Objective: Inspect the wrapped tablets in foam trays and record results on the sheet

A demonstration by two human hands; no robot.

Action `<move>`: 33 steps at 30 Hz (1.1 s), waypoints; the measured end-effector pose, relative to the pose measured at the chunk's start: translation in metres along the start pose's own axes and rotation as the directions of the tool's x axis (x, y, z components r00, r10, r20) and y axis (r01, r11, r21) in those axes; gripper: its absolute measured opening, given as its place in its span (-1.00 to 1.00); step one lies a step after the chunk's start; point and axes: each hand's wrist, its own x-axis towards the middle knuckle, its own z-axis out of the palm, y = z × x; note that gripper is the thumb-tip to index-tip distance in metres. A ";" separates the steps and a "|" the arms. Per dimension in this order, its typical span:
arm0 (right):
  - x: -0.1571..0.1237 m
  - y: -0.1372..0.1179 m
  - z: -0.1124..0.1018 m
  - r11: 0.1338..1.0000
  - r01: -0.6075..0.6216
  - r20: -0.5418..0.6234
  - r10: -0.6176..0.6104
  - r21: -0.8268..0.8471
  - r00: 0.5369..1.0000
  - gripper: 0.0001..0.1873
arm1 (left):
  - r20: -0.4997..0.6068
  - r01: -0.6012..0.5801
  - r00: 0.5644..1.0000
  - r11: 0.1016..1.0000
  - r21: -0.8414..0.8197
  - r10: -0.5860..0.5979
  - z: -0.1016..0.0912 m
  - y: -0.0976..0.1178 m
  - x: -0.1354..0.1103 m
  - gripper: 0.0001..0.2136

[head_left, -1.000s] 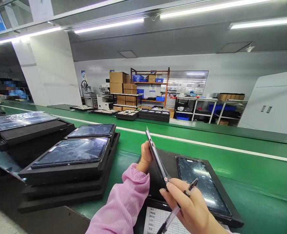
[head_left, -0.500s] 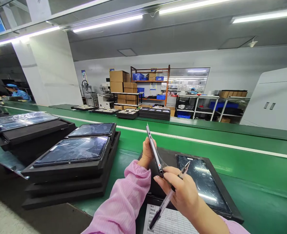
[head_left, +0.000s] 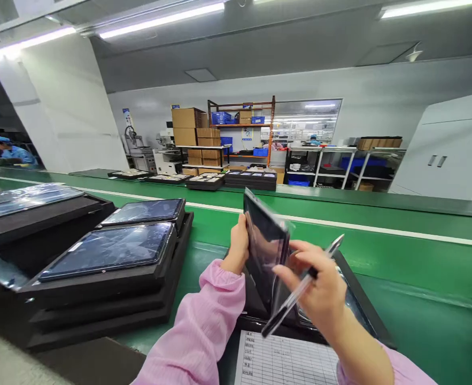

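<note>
My left hand (head_left: 238, 243) grips the left edge of a dark tablet (head_left: 263, 240), which stands tilted on edge with its glossy side partly facing me. Clear film shows along the tablet's top right. My right hand (head_left: 322, 283) has a clear pen (head_left: 291, 303) with a black end tucked across it, and its thumb and fingers are at the tablet's right edge; whether they touch it is hard to tell. Under the hands lies a black foam tray with another tablet (head_left: 356, 302) in its right part, mostly hidden by my right hand. A printed form (head_left: 287, 361) lies nearest me.
Stacked black foam trays (head_left: 99, 315) with tablets stand on the left, with another stack (head_left: 39, 208) beyond. A green conveyor belt (head_left: 380, 230) with a white line crosses ahead. Trays of parts (head_left: 206, 182) line its far side. A co-worker (head_left: 11, 152) in blue is far left.
The tablet has turned from edge-on to show its broad dark side. My right hand has moved right and up slightly, with the pen still in it. The view has shifted a little.
</note>
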 end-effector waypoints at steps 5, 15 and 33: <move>-0.017 0.022 -0.035 0.975 -0.198 0.006 0.200 -0.104 0.980 -0.85 | -0.077 0.168 0.984 0.978 0.120 -0.160 -0.004 0.019 0.016 -0.60; -0.061 0.025 -0.061 0.973 -0.196 0.081 0.207 -0.125 0.975 -0.76 | -0.081 0.230 0.970 0.758 0.610 -0.229 -0.029 -0.011 0.016 -0.73; -0.091 0.000 -0.075 0.972 -0.203 0.365 0.146 0.121 0.919 -0.69 | 0.904 -0.350 0.407 0.892 0.286 -0.130 -0.031 0.001 -0.180 -0.93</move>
